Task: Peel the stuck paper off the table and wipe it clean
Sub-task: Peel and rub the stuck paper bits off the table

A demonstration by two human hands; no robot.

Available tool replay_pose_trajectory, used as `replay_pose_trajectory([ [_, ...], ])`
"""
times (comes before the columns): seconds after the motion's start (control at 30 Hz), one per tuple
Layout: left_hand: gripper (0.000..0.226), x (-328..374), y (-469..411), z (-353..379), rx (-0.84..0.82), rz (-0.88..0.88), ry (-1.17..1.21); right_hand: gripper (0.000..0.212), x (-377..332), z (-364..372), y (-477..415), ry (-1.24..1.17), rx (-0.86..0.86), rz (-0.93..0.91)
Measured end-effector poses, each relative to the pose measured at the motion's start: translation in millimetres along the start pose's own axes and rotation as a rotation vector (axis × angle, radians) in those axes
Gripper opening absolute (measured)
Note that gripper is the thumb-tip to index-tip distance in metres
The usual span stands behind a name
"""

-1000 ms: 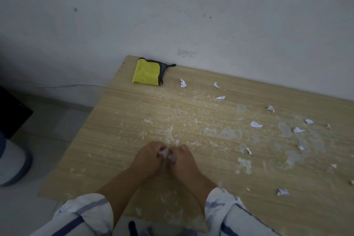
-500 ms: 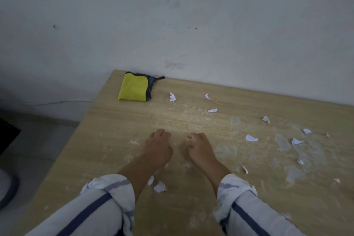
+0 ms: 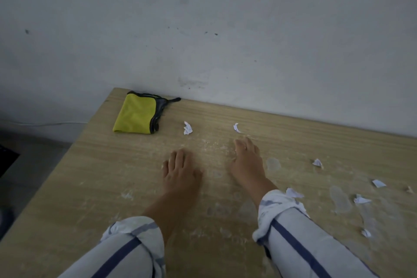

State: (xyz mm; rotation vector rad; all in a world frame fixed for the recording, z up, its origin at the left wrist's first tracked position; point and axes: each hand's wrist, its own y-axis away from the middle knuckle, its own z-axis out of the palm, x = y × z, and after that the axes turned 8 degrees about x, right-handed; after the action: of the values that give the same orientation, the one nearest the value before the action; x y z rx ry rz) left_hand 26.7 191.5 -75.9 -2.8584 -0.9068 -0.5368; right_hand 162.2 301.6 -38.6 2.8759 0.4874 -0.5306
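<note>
Whitish paper residue (image 3: 273, 164): was stuck on table (image 3: 90, 176), mid & right; loose scraps (image 3: 187, 128) around.
L hand (image 3: 180, 171): lay flat, fingers straight, empty.
R hand (image 3: 247, 160): fingers relaxed on wood, empty.
Tip: edges probably needed nails at low angle.
Yellow cloth (image 3: 135, 114): waited at far-left corner.

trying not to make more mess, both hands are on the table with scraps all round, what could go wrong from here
1. The right sleeve lies against a loose scrap; moving that arm could drag it along.
2. Pale residue patches blend with the table in this dim light, so some may be missed.
3. The yellow cloth lies in the far left corner; wiping before the scraps are gathered could sweep them onto the floor.
</note>
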Motion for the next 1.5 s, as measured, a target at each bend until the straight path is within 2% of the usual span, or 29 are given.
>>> replay_pose_trajectory([
  [0.17,0.067,7,-24,2,0.023,-0.035,0.013,0.044,10,8,-10,0.074,0.057,-0.078],
  [0.3,0.062,16,-60,-3,0.067,-0.017,0.05,0.055,15,12,-11,-0.083,0.141,-0.113],
  [0.4,0.057,16,-84,-7,0.049,0.031,-0.006,0.021,19,16,-17,-0.074,0.128,-0.119],
  [0.47,0.043,13,-95,-8,0.017,0.099,-0.059,0.012,19,16,-23,-0.162,0.163,-0.098],
  [0.53,0.029,10,-101,-10,0.019,0.138,-0.088,0.019,15,13,-34,-0.236,0.2,-0.094],
  [0.6,0.023,8,-100,-12,0.015,0.133,-0.08,0.039,10,9,-49,-0.239,0.182,-0.101],
  [0.67,0.021,6,-94,-14,0.008,0.124,-0.064,0.054,4,6,-67,-0.214,0.102,-0.076],
  [0.73,0.021,4,-86,-17,-0.008,0.127,-0.072,0.058,-3,6,-80,-0.106,-0.023,-0.041],
  [0.83,0.024,2,-74,-25,-0.035,0.113,-0.075,0.045,-15,4,-88,0.073,-0.1,-0.029],
  [0.97,0.029,-5,-59,-32,-0.076,0.048,-0.027,0.033,-21,-4,-74,0.179,-0.001,-0.055],
  [1.03,0.038,-8,-55,-36,-0.1,-0.01,0.004,0.028,-20,-8,-63,0.201,-0.006,-0.066],
  [1.1,0.039,-10,-54,-40,-0.144,-0.019,-0.034,0.025,-20,-8,-50,0.158,-0.022,-0.029],
  [1.2,0.029,-13,-51,-44,-0.177,-0.036,-0.068,0.024,-29,-3,-21,-0.018,-0.023,0.035],
  [1.33,0.031,-17,-43,-50,-0.199,-0.032,-0.092,0.019,-48,6,40,-0.194,0.02,-0.019],
  [1.5,0.027,-27,-40,-58,-0.226,-0.019,-0.085,0.022,-61,20,95,-0.202,-0.043,0.006],
])
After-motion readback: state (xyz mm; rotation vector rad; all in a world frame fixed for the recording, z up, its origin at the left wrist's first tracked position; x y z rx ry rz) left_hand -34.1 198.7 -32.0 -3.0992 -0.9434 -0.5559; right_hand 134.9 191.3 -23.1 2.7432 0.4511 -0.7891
